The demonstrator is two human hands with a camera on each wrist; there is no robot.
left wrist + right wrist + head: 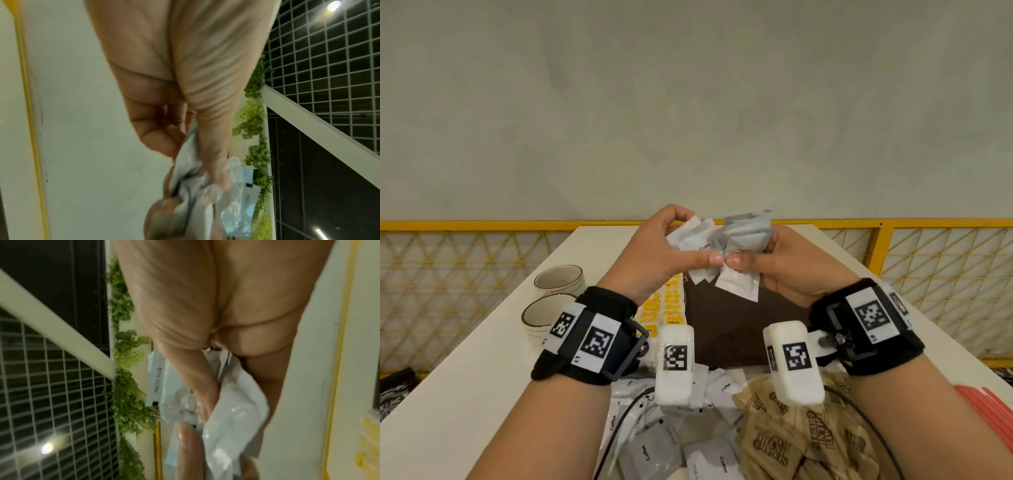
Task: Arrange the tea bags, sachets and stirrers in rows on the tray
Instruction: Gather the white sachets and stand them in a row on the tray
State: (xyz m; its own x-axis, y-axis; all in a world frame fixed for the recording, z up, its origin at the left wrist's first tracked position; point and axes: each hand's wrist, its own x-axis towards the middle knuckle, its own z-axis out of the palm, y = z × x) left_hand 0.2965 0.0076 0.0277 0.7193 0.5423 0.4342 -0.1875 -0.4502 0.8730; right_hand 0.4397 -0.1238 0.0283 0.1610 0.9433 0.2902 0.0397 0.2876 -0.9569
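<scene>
Both hands are raised above the dark brown tray (726, 329), gripping one bunch of white coffee sachets (739, 240) between them. My left hand (671, 246) pinches the left half of the bunch, my right hand (767, 263) the right half, thumbs nearly touching. In the left wrist view the sachets (191, 186) are crumpled under the fingers; the right wrist view shows the sachets (230, 410) against the thumb. Yellow tea bags (664, 308) lie in rows along the tray's left side. Loose white coffee sachets (654, 448) and brown sugar sachets (808, 435) are heaped near me. Red stirrers (986, 407) lie at the right.
Two stacked cream cups with brown rims (551, 301) stand on the white table (465, 394) left of the tray. A yellow railing with lattice (928, 260) runs behind the table. Wrist camera cables hang over the sachet heap.
</scene>
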